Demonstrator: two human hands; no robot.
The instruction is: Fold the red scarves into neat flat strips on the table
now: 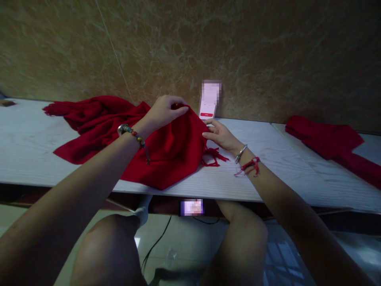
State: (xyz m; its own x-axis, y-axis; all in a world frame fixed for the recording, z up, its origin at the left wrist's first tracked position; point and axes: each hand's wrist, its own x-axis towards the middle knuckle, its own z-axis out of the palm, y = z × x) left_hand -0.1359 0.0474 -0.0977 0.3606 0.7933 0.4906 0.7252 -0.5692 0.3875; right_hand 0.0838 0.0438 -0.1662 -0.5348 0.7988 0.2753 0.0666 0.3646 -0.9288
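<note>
A red fringed scarf point(175, 147) lies in loose folds across the white board, with one corner towards its front edge. My left hand point(166, 112) is closed on the scarf's upper part, thumb and fingers pinching a lifted fold. At the scarf's right edge, my right hand point(219, 134) has thumb and fingertips around the cloth's border; the exact grip is partly hidden. Red tassels hang loose just below that hand, and more fringe lies bunched at the scarf's far left end.
A lit phone point(207, 104) leans against the brown marbled wall point(166, 47) behind the white board point(256, 171). More folded red cloth point(324, 137) lies to the right. Another lit screen point(192, 207) is below the front edge, between my knees. A dark cable point(157, 240) runs over the floor.
</note>
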